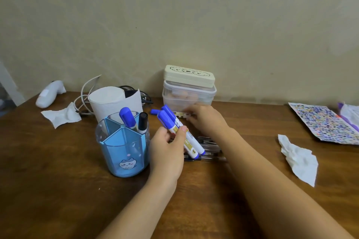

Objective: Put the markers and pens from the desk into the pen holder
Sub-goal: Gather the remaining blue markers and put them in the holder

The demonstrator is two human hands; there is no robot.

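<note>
Head view: left hand (167,147) fingers clamp two blue markers (180,132), labels unreadable; right hand (206,120) fingers' state unclear.

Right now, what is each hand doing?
Left hand: closed around two blue markers.
Right hand: reaching onto another marker on the desk; grip cannot be told.
</note>
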